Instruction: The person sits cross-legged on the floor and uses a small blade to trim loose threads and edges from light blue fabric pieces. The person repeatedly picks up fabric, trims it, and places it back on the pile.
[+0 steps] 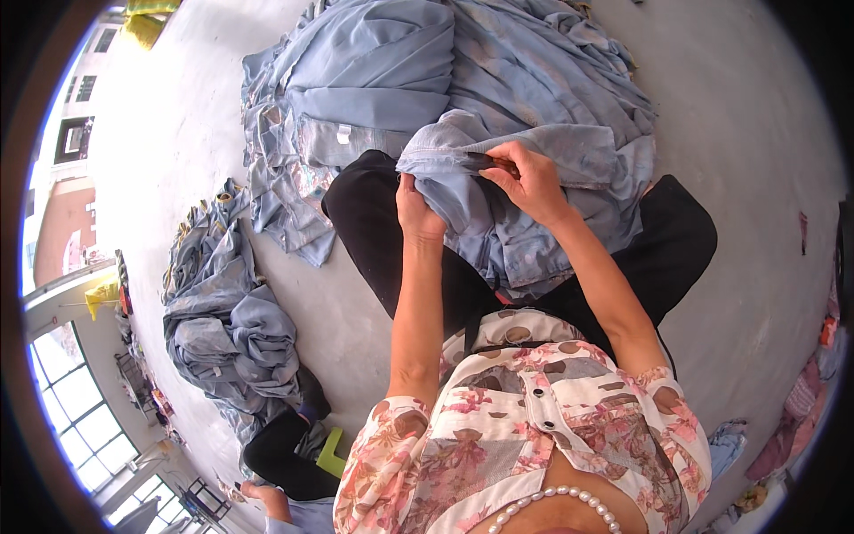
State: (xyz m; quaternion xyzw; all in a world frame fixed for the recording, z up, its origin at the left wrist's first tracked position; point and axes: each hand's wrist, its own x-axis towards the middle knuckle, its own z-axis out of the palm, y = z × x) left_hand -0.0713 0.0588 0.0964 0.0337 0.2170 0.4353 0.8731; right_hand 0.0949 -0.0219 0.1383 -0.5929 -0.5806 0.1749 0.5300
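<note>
My left hand point(418, 211) is closed on the gathered edge of a light-blue garment point(449, 147), thumb on top of the cloth. The garment drapes over my lap, its seam raised between my hands. My right hand point(532, 187) is closed around a small black tool point(480, 161) that looks like thread snips. The tool's dark tip points left and lies against the seam. Most of it is hidden by my fingers. Beyond my hands, a large heap of blue-grey fabric point(374, 71) spreads over the floor and against my crossed legs.
Left of me lies a second pile of blue cloth point(231, 329), beside a seated co-worker's dark leg point(289, 454) and hand point(267, 498). A yellow-green stool edge point(332, 452) shows there. More cloth point(805, 392) lies along the right rim. Pale floor point(738, 116) surrounds the heap.
</note>
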